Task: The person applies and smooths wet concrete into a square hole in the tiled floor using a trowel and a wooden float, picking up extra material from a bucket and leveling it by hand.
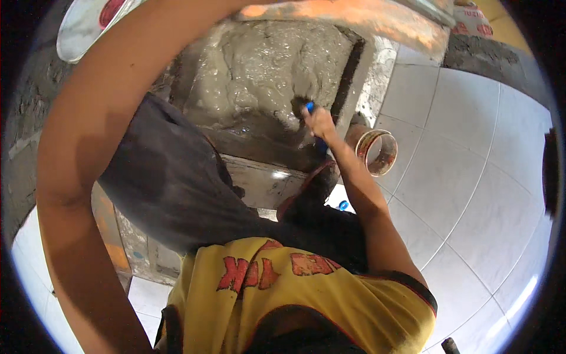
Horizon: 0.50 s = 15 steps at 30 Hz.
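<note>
My right hand (321, 125) is closed around the blue handle of a trowel (309, 107). Its dark blade end meets wet grey mortar (265, 71), which fills a shallow mixing box (259, 180) in front of my knees. The mortar looks glossy and lumpy, with a thinner, darker layer on the near side. My left arm (88, 147) curves up along the left and across the top of the view. Its hand lies beyond the upper edge, so its fingers and anything in them are hidden.
Right of the box stands a stained round container (377, 152) on white floor tiles (454, 159). Across the far side runs an orange-streaked board (354, 20). A white bucket (73, 35) stands at the upper left, partly behind my arm. A printed sack (474, 22) sits at the upper right.
</note>
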Motion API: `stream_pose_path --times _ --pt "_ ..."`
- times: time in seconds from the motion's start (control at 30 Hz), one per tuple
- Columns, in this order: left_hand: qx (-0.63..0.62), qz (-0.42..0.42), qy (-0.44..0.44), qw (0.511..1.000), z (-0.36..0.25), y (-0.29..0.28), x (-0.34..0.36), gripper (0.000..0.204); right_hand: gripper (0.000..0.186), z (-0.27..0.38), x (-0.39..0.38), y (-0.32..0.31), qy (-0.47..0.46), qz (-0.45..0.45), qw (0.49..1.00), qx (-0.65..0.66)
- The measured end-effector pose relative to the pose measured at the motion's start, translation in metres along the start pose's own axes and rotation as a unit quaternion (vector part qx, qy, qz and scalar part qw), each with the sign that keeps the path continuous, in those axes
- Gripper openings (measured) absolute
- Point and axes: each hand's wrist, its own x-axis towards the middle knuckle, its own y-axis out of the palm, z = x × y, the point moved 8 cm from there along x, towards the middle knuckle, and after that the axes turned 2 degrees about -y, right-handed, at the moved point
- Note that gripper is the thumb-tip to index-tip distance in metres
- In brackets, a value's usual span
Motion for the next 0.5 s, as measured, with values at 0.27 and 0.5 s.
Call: stream_pose_path --times 0.27,0.5 --pt "0.038 -0.028 -0.037 0.998 -0.009 0.005 -0.010 0.044 0.045 0.043 0.013 -0.040 -0.001 -0.021 0.999 -0.028" --pt "0.090 -0.130 0.023 0.987 -0.050 -0.001 0.014 0.031 0.032 -0.069 0.067 -0.096 -0.041 -0.114 0.972 -0.204"
